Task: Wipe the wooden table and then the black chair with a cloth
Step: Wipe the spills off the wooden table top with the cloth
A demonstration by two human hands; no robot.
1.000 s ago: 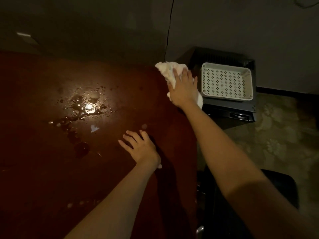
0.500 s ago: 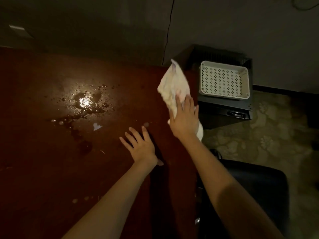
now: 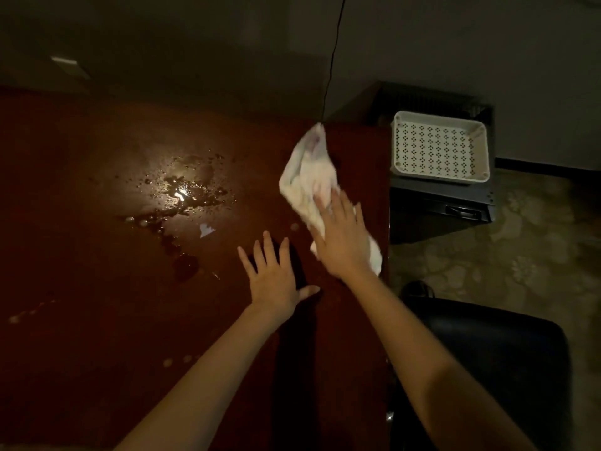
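Two hands are on the wooden bench [image 3: 97, 288]: the right hand [image 3: 341, 242] presses flat, fingers straight, on the white cloth [image 3: 305, 177] near the bench's right edge, while the left hand [image 3: 273, 278] rests spread and empty just beside it. The spill [image 3: 182, 196] lies well apart to the left, unwiped. Judged from here, the cloth should sweep leftward under firm, even pressure, gathering liquid inward rather than smearing it. The black chair [image 3: 494, 353] waits at lower right.

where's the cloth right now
In the head view the cloth lies on the table near its right edge, pressed flat under the right hand, just right of the left hand.
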